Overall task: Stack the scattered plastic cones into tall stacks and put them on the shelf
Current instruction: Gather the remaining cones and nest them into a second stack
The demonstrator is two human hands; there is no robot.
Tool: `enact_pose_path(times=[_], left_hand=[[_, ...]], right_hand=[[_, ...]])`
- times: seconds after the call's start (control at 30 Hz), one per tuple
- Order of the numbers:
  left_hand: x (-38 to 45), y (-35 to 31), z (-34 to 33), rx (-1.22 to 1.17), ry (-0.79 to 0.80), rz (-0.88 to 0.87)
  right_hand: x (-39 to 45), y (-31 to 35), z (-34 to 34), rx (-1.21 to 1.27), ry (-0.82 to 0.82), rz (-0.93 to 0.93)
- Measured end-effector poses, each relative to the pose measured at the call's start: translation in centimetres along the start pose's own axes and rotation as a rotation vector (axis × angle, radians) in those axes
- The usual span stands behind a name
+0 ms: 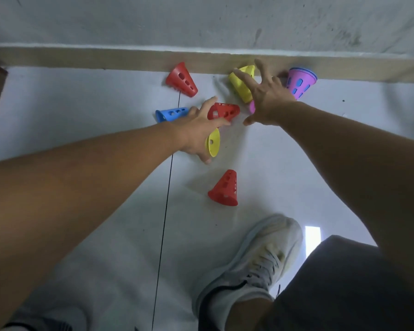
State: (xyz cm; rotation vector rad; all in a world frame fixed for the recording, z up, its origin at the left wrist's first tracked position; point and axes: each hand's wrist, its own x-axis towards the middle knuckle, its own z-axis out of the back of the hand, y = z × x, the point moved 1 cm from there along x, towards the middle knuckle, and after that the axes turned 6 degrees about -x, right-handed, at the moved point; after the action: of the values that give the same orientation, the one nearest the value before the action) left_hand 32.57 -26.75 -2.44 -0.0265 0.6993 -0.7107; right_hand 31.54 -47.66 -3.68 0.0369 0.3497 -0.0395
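Head view: both your hands reach down over cones scattered on the floor by the skirting board.

Your left hand [196,132] spreads its fingers loosely around the red cone [224,111] at frame centre, over a yellow cone [213,142]; whether it grips, you cannot tell. Your right hand [264,96] is splayed, released, above another yellow cone [240,83]. A pink-and-blue stack [300,81] lies upper right, a blue cone [171,113] left.

You had smooth, matt plastic cones [225,189] on a smooth pale floor [81,111], below a wood-look baseboard [105,59] and rough wall [201,20].
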Motion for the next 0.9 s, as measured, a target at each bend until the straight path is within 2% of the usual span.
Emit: enact_pose_path(times=[0.23, 0.4, 0.57, 0.77, 0.9], left_hand=[[0.2, 0.4, -0.4, -0.055, -0.105, -0.01], [0.0, 0.9, -1.6, -0.054, -0.059, 0.017], [-0.2, 1.5, -2.3, -0.173, -0.081, 0.012], [-1.4, 2.0, -2.4, -0.311, -0.163, 0.055], [-2.8, 3.0, -2.6, -0.395, -0.217, 0.094]], right_hand=[[1.4, 0.0, -1.0, 0.015, -0.016, 0.004], [2.5, 0.4, -0.5, 0.079, -0.064, -0.001], [3.1, 0.9, -1.2, 0.074, -0.069, -0.006], [2.7, 0.7, -2.3, 0.16, -0.106, 0.023], [2.4, 1.4, -2.6, 0.28, -0.128, -0.028]])
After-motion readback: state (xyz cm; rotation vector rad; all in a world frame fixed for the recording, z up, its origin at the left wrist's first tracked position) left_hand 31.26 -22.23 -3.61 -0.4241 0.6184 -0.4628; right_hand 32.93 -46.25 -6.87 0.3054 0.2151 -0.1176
